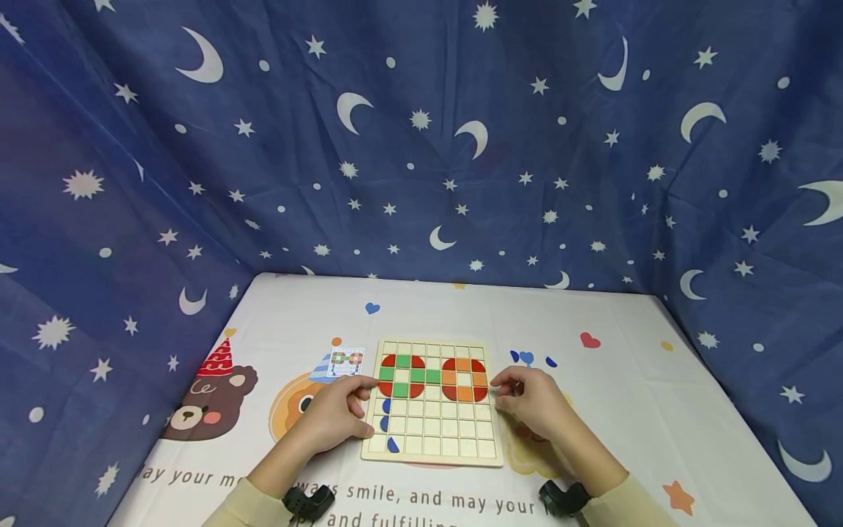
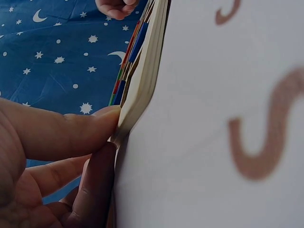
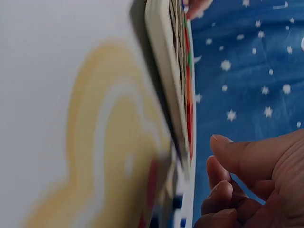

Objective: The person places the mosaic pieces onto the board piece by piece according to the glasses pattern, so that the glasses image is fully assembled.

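A pale wooden grid board (image 1: 443, 444) lies on the printed cloth, with red, green and orange tiles (image 1: 464, 377) set in two ring shapes joined by a green bar. Three blue tiles (image 1: 386, 405) sit in cells down its left side. At the left edge, my left hand (image 1: 336, 413) touches the board with thumb and index finger spread apart; its thumb (image 2: 97, 126) is right at the rim in the left wrist view. My right hand (image 1: 532, 399) is beside the right edge, fingers loosely curled and nothing between the thumb (image 3: 242, 154) and fingertips.
Behind the left hand lies a small pattern card (image 1: 345, 361) showing a similar design. Beyond the right hand are two loose blue pieces, one of them a blue piece (image 1: 551, 361) farther right. A blue star-and-moon curtain (image 1: 408, 205) stands behind the table.
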`<state>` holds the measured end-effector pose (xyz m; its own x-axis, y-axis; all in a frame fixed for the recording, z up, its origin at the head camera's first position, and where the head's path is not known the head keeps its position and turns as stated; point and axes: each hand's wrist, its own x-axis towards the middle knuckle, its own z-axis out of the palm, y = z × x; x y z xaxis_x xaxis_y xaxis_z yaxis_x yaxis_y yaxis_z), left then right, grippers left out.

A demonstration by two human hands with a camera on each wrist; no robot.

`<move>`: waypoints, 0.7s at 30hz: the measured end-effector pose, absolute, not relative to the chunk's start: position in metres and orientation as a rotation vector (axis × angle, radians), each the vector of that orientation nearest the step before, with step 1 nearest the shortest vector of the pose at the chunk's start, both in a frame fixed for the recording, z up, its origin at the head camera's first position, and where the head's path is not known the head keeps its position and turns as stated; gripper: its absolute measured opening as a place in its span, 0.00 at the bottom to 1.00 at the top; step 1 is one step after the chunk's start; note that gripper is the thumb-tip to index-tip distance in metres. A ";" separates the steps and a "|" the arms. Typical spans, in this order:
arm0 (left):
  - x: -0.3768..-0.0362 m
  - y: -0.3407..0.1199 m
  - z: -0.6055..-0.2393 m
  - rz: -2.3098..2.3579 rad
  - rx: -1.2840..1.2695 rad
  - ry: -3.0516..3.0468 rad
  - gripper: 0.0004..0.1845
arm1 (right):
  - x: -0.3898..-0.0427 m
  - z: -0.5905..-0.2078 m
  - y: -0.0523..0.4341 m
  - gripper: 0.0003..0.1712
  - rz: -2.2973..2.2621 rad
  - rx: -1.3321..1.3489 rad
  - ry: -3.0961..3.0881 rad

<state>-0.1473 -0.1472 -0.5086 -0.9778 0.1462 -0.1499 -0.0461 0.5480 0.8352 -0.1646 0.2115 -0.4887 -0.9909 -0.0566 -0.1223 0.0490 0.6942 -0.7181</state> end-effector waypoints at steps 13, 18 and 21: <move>-0.147 -0.145 -0.508 1.404 0.090 2.579 0.42 | -0.184 -0.498 0.245 0.16 -1.031 0.069 2.793; -0.147 -0.146 -0.508 1.394 0.082 2.584 0.42 | -0.188 -0.503 0.240 0.16 -0.968 0.026 2.819; -0.147 -0.146 -0.509 1.385 0.079 2.589 0.42 | -0.191 -0.504 0.236 0.14 -0.931 -0.008 2.838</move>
<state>-0.1474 -0.1461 -0.5092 -0.9777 0.1427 -0.1543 -0.0491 0.5587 0.8279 -0.1911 0.2360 -0.5039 -0.9879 -0.0536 -0.1452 0.0429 0.8069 -0.5891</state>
